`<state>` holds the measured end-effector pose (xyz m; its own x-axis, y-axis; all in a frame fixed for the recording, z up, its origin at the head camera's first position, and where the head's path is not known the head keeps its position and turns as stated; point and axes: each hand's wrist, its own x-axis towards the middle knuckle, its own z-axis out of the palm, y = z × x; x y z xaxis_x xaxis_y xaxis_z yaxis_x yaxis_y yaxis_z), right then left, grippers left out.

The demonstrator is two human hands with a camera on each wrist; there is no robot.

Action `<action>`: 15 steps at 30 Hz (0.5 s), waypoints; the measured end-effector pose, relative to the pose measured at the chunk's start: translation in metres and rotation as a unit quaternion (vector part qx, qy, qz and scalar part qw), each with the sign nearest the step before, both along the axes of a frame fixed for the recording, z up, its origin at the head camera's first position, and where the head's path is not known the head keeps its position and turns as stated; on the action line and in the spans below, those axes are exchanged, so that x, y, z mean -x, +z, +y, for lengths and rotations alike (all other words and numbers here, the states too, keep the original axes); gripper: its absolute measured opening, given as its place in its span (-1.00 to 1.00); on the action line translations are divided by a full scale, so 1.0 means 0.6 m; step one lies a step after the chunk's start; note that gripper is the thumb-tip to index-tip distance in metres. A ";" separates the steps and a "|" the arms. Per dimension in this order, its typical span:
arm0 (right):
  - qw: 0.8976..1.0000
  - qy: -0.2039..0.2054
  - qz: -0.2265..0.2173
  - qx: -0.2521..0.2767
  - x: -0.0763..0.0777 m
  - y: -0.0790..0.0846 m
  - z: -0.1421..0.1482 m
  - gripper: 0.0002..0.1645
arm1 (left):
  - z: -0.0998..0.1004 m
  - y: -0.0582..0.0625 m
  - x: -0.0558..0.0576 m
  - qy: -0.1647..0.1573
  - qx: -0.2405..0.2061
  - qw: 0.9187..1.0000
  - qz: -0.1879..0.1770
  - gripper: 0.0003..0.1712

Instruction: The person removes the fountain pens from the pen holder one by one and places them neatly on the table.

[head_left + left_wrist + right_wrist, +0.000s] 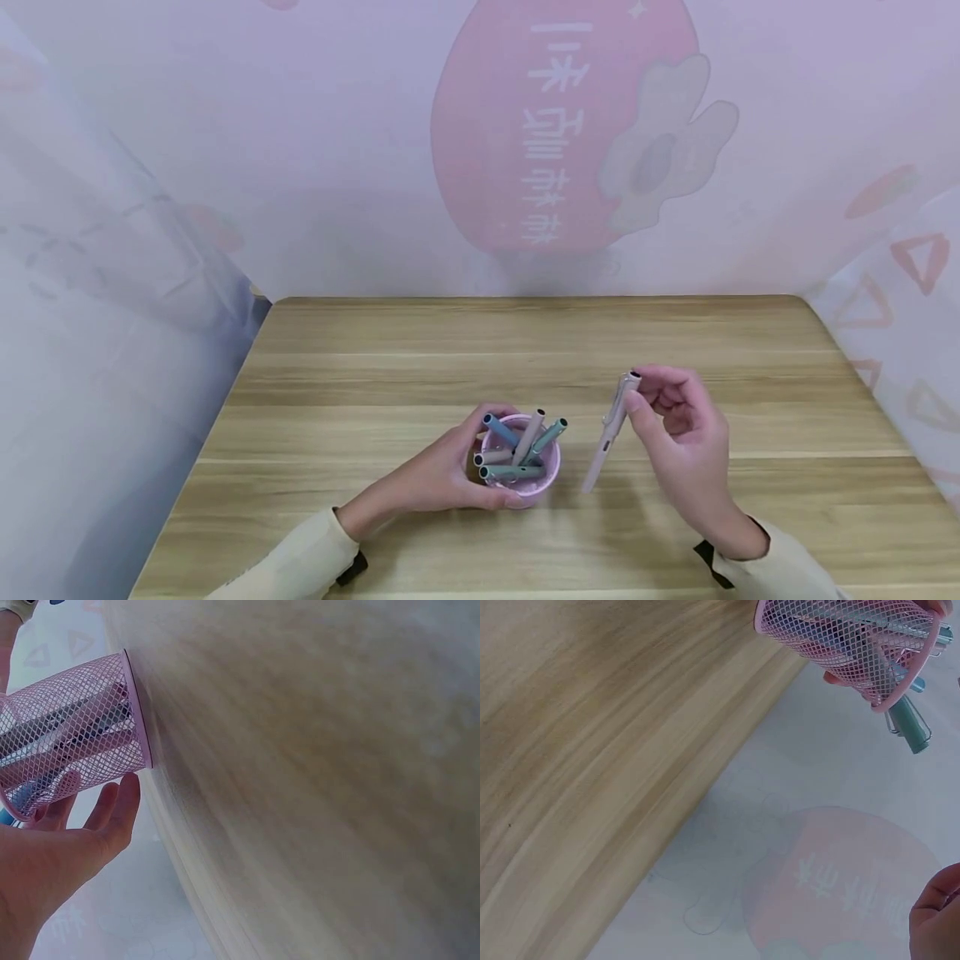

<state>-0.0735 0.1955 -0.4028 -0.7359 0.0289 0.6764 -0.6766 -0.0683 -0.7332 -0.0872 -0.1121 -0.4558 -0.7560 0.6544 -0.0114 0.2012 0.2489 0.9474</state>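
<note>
A pink mesh pen cup (557, 471) stands on the table, holding several pens that lean different ways: a blue pen (501, 430), a green pen (517, 472), a teal pen (551, 435) and greyish-pink ones. My left hand (446, 467) grips the cup from the left, thumb on the near side, fingers behind; the left wrist view shows fingers along the mesh (75, 727). To the right, above the table, my right hand (690, 442) pinches a pale pink pen (602, 450) near its clip end, its other end slanting down toward the left. In the right wrist view this pen is out of sight.
A wood-grain table (375, 350) lies under both hands. Behind it hangs a pale curtain (337, 150) with a large pink print, and further pale sheets (97, 275) flank both sides.
</note>
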 end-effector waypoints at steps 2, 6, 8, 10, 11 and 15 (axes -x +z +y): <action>1.000 -0.005 -0.017 -0.008 0.002 -0.002 0.003 -0.62 | 0.000 -0.001 0.001 -0.001 0.000 1.000 0.001 0.05; 0.996 -0.027 -0.071 -0.038 0.007 -0.004 0.007 -0.65 | 0.000 -0.003 0.002 -0.006 -0.004 1.000 0.007 0.05; 0.991 -0.046 -0.104 -0.069 0.011 -0.005 0.008 -0.67 | -0.001 -0.004 0.003 -0.007 -0.005 1.000 0.006 0.05; 0.985 -0.056 -0.134 -0.097 0.016 -0.007 0.009 -0.69 | -0.001 -0.004 0.003 -0.006 -0.006 1.000 0.002 0.06; 0.981 -0.059 -0.149 -0.111 0.019 -0.009 0.009 -0.70 | -0.001 -0.005 0.003 -0.006 -0.005 1.000 0.000 0.06; 0.964 -0.057 -0.204 -0.161 0.031 -0.019 0.015 -0.76 | -0.001 -0.006 0.003 -0.007 -0.007 1.000 0.003 0.05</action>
<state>-0.0922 0.2044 -0.4141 -0.9471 -0.0368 0.3187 -0.3167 0.2651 -0.9107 -0.0890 -0.1125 -0.4592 -0.7468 0.6651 0.0019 0.2102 0.2332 0.9495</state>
